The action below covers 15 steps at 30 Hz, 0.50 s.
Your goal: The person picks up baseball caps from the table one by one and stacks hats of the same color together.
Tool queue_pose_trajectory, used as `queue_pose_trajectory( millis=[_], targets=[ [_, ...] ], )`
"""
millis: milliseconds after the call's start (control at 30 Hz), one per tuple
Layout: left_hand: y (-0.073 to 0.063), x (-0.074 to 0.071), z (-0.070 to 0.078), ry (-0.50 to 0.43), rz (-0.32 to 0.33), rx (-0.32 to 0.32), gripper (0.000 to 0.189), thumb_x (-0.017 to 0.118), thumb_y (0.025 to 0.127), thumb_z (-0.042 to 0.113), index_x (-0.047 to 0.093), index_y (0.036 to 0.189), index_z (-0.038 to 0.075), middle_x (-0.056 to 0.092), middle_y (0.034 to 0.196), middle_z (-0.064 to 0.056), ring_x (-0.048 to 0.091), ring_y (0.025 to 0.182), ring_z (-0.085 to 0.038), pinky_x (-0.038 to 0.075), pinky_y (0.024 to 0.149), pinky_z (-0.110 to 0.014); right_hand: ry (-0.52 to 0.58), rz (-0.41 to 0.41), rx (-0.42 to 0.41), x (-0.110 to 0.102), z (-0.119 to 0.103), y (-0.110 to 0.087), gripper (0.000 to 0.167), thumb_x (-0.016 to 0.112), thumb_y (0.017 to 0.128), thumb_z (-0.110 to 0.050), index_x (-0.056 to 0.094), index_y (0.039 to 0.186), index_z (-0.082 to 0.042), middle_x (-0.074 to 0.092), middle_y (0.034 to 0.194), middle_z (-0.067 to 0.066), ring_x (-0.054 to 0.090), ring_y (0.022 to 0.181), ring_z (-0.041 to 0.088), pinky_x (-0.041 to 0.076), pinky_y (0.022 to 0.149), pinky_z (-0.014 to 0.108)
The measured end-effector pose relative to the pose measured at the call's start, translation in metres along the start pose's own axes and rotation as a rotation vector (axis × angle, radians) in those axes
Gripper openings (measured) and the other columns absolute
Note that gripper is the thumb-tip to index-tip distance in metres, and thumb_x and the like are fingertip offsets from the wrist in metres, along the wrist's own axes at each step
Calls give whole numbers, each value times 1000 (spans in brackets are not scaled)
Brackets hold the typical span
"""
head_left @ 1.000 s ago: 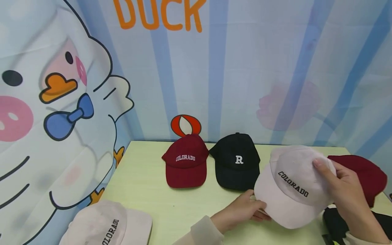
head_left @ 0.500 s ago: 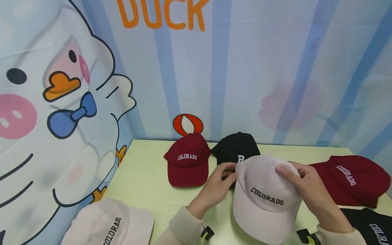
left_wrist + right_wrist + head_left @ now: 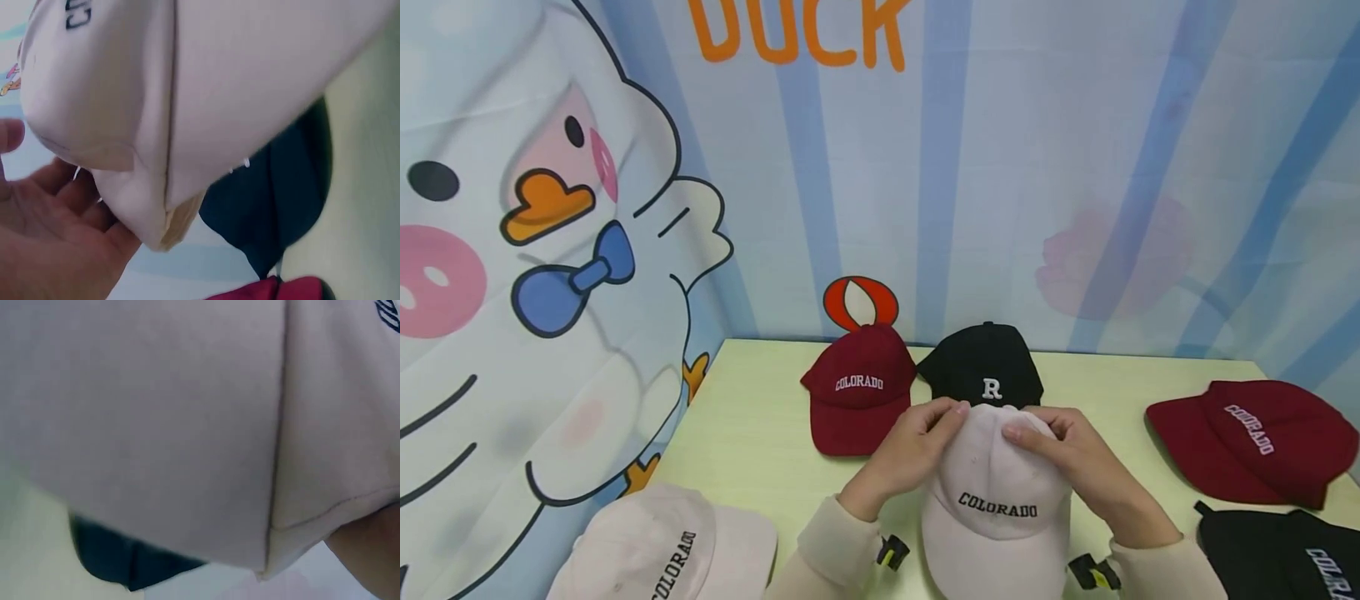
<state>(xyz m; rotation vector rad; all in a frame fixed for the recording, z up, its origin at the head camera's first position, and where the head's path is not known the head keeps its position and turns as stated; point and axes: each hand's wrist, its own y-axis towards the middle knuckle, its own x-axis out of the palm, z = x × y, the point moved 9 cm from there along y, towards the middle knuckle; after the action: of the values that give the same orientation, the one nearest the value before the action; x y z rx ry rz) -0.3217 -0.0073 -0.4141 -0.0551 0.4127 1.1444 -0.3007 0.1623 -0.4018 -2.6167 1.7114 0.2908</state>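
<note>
A pale pinkish-white baseball cap (image 3: 996,550) with dark COLORADO lettering is held between both hands, brim toward me. At the crown's upper left, my left hand (image 3: 910,450) grips the cap with thumb and fingers. My right hand (image 3: 1086,462) holds the upper right, thumb on the front and fingers behind. The left wrist view shows the left hand's fingers (image 3: 81,194) reaching behind the crown. Brim and crown nearly fill the right wrist view, where only a bit of the right hand (image 3: 375,547) appears. Behind the held cap, a black cap (image 3: 981,358) with a white R is partly covered.
On the pale yellow table (image 3: 760,400), a dark red cap (image 3: 857,396) stands left of the black one. Another white cap (image 3: 647,546) lies at the front left. A second dark red cap (image 3: 1255,442) and another black cap (image 3: 1277,546) lie on the right.
The white cap has moved left and toward me, turning its lettering nearly level. My left hand has shifted from the brim to the crown's upper left; the right hand came along.
</note>
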Motion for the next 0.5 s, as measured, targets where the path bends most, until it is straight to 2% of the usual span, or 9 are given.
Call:
queue_pose_trajectory(
  millis=[100,167,333,500],
  targets=[
    [0,-2,-6,25,-37,-11,36,47,109,42,73,103,18,65,87,0,59,78,-8,52,67,-22,41,-29,18,9,8,6,20,58,105,-14,76,111,-13,77,93,-3,73,76,10,63,68,35],
    [-1,-3,-9,23,-53,-18,37,48,109,42,72,97,18,63,82,0,59,74,-8,51,64,-22,63,-34,42,14,14,10,19,58,105,-15,77,110,-16,77,92,-3,73,75,10,63,68,34],
    [-3,-8,-18,-18,-75,-16,36,48,109,38,72,94,15,64,82,-2,61,72,-9,53,63,-23,94,-39,92,24,27,18,19,58,105,-19,77,108,-19,78,91,-4,74,76,10,62,69,32],
    [-2,-17,-34,-125,-75,-35,32,51,108,31,71,97,8,64,84,-4,62,75,-11,54,66,-24,97,-15,142,34,41,26,23,61,104,-24,76,115,-11,78,96,-4,73,82,10,62,73,31]
  ],
)
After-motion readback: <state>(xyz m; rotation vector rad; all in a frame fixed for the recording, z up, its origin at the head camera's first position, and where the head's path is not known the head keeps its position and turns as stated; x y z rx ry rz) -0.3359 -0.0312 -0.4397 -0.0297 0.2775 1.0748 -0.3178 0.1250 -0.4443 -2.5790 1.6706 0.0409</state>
